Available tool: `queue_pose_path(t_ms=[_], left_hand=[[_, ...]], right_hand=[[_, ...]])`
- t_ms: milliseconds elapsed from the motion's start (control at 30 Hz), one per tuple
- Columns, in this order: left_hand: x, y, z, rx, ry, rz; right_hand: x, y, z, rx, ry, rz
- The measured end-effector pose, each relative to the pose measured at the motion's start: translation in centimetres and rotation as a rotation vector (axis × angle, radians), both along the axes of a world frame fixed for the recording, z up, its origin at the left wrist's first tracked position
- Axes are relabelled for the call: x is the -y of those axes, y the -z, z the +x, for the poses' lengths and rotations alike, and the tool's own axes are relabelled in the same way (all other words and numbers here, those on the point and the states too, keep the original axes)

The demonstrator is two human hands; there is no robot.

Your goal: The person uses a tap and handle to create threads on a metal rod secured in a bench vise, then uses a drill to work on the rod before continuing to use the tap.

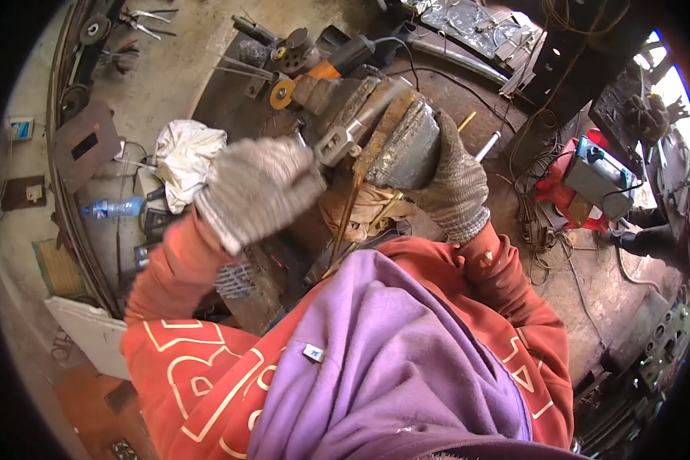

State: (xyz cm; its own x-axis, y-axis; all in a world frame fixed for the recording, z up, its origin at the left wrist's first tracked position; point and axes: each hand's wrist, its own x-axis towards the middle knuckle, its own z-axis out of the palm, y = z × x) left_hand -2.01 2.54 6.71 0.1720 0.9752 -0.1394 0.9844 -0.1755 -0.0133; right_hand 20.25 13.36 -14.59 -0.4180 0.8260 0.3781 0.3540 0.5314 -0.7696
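A rusty bench vise stands in front of me with its grey front part toward me. In its jaws sits a metal piece with a forked, slotted end, which sticks out to the left. My left hand, in a knitted grey glove and blurred by motion, is beside that forked end; its fingers look stretched and apart, with nothing visible in them. My right hand, gloved alike, wraps round the right side of the vise. Its fingertips are partly hidden behind the vise body.
An angle grinder with an orange disc lies behind the vise. A white cloth and a water bottle are at the left. Pliers lie at the far left. A red-and-grey machine and loose cables stand at the right.
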Motion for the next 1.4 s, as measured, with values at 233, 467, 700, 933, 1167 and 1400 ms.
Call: queue_pose_path(t_ms=[233, 467, 700, 933, 1167, 1400], left_hand=[[-5.5, 0.3, -3.4, -0.335, -0.114, 0.047], [-11.2, 5.5, -3.3, -0.074, -0.411, 0.104], [-13.6, 3.7, 4.5, -0.122, 0.007, 0.039], [-1.4, 3.7, 12.4, -0.019, 0.166, 0.245], [6.9, 3.6, -0.4, 0.189, -0.366, 0.086], [-5.0, 6.5, 1.2, 0.644, -0.44, 0.326]], right_hand=[[-0.1, -1.0, 0.0, 0.06, -0.039, -0.049], [0.1, -0.7, -0.2, 0.039, -0.06, -0.093], [0.6, -2.8, -0.5, 0.033, -0.075, -0.102], [-0.9, 3.9, -0.6, 0.063, 0.009, -0.002], [0.3, 1.2, -0.2, -0.041, 0.069, 0.094], [1.1, -0.8, -0.3, 0.105, 0.167, 0.087]])
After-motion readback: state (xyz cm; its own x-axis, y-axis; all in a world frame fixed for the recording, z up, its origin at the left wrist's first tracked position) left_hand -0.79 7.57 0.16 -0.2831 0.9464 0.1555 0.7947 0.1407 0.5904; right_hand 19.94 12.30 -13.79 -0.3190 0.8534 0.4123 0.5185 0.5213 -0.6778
